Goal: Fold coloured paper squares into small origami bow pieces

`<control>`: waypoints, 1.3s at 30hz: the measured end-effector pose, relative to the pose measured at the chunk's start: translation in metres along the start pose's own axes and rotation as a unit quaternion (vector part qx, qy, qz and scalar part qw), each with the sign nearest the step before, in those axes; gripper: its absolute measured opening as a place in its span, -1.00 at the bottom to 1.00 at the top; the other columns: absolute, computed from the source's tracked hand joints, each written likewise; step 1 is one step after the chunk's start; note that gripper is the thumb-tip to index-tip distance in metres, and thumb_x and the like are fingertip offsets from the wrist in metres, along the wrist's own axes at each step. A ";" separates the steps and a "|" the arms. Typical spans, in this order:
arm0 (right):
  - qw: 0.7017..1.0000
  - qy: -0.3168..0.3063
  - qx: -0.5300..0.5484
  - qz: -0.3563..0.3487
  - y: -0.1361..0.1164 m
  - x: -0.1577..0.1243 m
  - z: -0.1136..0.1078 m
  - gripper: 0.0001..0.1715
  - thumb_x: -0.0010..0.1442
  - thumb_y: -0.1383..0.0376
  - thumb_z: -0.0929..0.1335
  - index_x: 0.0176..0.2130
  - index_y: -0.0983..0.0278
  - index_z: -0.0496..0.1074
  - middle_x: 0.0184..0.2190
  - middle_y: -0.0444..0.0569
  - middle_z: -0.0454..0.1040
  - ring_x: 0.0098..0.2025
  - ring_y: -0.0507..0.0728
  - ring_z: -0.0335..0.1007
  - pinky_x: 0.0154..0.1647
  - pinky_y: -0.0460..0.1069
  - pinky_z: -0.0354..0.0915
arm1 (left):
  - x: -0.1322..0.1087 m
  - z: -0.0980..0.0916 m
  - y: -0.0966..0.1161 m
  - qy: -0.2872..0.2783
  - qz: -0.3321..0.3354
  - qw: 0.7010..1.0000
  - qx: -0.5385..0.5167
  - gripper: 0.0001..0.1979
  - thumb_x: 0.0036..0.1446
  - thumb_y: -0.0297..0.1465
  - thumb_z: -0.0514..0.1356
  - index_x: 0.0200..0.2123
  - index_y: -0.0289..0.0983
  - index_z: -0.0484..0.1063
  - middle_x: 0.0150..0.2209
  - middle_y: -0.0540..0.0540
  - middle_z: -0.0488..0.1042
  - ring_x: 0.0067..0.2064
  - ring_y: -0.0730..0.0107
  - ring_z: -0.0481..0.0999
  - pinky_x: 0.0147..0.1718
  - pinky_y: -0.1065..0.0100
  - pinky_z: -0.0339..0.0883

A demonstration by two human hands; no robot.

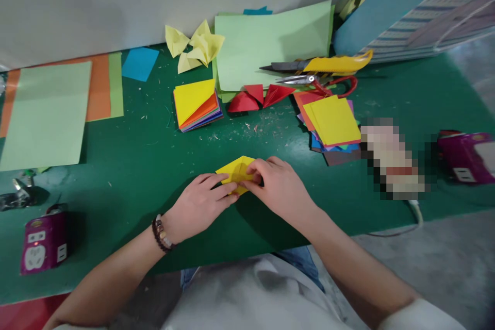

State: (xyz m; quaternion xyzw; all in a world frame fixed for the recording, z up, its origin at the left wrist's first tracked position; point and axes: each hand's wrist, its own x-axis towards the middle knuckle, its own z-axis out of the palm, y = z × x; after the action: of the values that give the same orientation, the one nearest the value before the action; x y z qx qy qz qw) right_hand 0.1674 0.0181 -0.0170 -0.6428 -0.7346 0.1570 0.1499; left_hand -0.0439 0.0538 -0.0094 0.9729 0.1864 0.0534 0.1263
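Observation:
A folded sheet of yellow paper (236,169) lies on the green table near its front edge, under both hands. My left hand (203,198) presses its fingers on the paper's left and near part. At the right side my right hand (282,185) pinches the paper between thumb and fingers, with its fingertips close to those of my left hand. The near folds are partly hidden by the fingers. Beyond the hands sits a stack of coloured paper squares (195,100), yellow on top. Another pile of paper squares (332,121) is fanned out to the right.
Red folded paper pieces (245,102), scissors (311,79) and a yellow-handled cutting tool (332,64) lie toward the back. Pale yellow folded shapes (201,46) stand by the wall. Purple power sockets (42,242) stand at left and right. A blurred object (394,160) with a cable lies right.

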 end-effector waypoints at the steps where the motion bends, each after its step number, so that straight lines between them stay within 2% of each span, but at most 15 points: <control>1: 1.000 0.004 0.011 -0.006 0.001 -0.002 0.000 -0.88 0.18 0.25 0.39 -0.33 0.24 0.36 -0.50 -0.07 0.47 -0.33 0.17 0.31 -0.32 0.04 0.19 | 0.000 -0.001 0.000 0.000 -0.001 1.000 0.002 -0.79 0.29 -0.43 0.12 -0.04 -0.13 0.44 -0.01 0.06 0.49 0.15 0.26 0.34 0.07 0.18 0.27; 3: 0.999 0.023 0.029 -0.028 0.002 -0.007 0.001 -0.90 0.21 0.26 0.36 -0.32 0.24 0.37 -0.42 -0.04 0.48 -0.29 0.17 0.32 -0.27 0.05 0.20 | 0.001 -0.002 0.001 0.001 -0.002 1.000 0.006 -0.79 0.29 -0.42 0.12 -0.05 -0.13 0.45 0.01 0.05 0.48 0.14 0.26 0.35 0.06 0.19 0.27; 5: 0.996 0.067 0.031 -0.046 0.003 -0.015 0.001 -0.91 0.24 0.27 0.33 -0.30 0.25 0.40 -0.33 -0.01 0.48 -0.23 0.17 0.32 -0.23 0.05 0.21 | 0.001 -0.003 0.002 0.004 -0.001 1.000 0.009 -0.80 0.29 -0.41 0.12 -0.06 -0.13 0.46 0.02 0.03 0.47 0.13 0.27 0.35 0.05 0.20 0.27; 7: 0.992 0.111 0.014 -0.053 0.002 -0.022 0.002 -0.90 0.25 0.29 0.32 -0.29 0.24 0.43 -0.33 -0.01 0.48 -0.23 0.16 0.32 -0.22 0.05 0.20 | 0.002 -0.003 0.003 0.004 -0.003 1.000 0.010 -0.81 0.30 -0.40 0.11 -0.07 -0.14 0.46 0.02 0.03 0.47 0.12 0.28 0.35 0.05 0.21 0.27; 9: 0.990 0.127 -0.010 -0.059 0.000 -0.028 0.004 -0.89 0.25 0.30 0.32 -0.31 0.23 0.45 -0.37 -0.03 0.47 -0.27 0.14 0.31 -0.26 0.04 0.18 | 0.002 -0.003 0.004 0.009 -0.010 1.000 0.011 -0.81 0.30 -0.39 0.10 -0.08 -0.16 0.46 0.03 0.03 0.46 0.12 0.29 0.35 0.05 0.21 0.26; 14: 0.986 0.126 -0.061 -0.085 -0.005 -0.032 0.015 -0.84 0.27 0.31 0.32 -0.34 0.23 0.48 -0.45 -0.06 0.47 -0.33 0.12 0.28 -0.34 0.03 0.11 | 0.003 -0.002 0.004 0.005 -0.011 1.000 0.007 -0.80 0.30 -0.38 0.11 -0.05 -0.17 0.44 0.12 0.02 0.42 0.14 0.29 0.33 0.06 0.20 0.25; 20: 0.980 0.136 -0.085 -0.116 -0.003 -0.032 0.017 -0.79 0.27 0.32 0.31 -0.39 0.24 0.47 -0.49 -0.07 0.46 -0.36 0.11 0.25 -0.36 0.03 0.08 | 0.001 -0.002 0.001 0.008 -0.014 1.000 -0.015 -0.77 0.30 -0.36 0.10 -0.01 -0.16 0.43 0.09 0.00 0.46 0.15 0.30 0.33 0.06 0.22 0.23; 26: 0.977 0.129 -0.093 -0.140 -0.002 -0.030 0.015 -0.76 0.27 0.35 0.31 -0.43 0.25 0.45 -0.51 -0.07 0.44 -0.38 0.10 0.22 -0.37 0.02 0.07 | 0.002 -0.006 0.002 -0.007 -0.049 0.998 -0.027 -0.62 0.31 -0.41 0.04 0.17 -0.26 0.22 0.03 -0.16 0.47 0.12 0.25 0.37 0.03 0.19 0.25; 33: 0.978 0.103 -0.078 -0.166 -0.006 -0.027 0.013 -0.77 0.28 0.38 0.29 -0.39 0.25 0.46 -0.51 -0.07 0.43 -0.38 0.10 0.21 -0.36 0.02 0.02 | 0.002 -0.004 0.004 0.001 -0.055 0.998 -0.025 -0.64 0.29 -0.47 0.03 0.15 -0.31 0.22 0.04 -0.20 0.45 0.12 0.23 0.37 0.04 0.16 0.29; 39: 0.978 0.111 -0.094 -0.149 -0.009 -0.029 0.014 -0.73 0.29 0.35 0.28 -0.42 0.23 0.46 -0.53 -0.09 0.43 -0.40 0.09 0.22 -0.37 0.02 0.04 | 0.002 -0.004 0.004 0.007 -0.053 0.998 -0.028 -0.64 0.29 -0.48 0.03 0.14 -0.32 0.22 0.06 -0.20 0.44 0.13 0.22 0.37 0.05 0.16 0.29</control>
State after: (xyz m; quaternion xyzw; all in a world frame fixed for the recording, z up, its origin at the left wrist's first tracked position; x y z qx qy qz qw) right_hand 0.1575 -0.0122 -0.0264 -0.5506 -0.8126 -0.0096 0.1910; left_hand -0.0412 0.0517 -0.0038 0.9572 0.2374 0.0585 0.1549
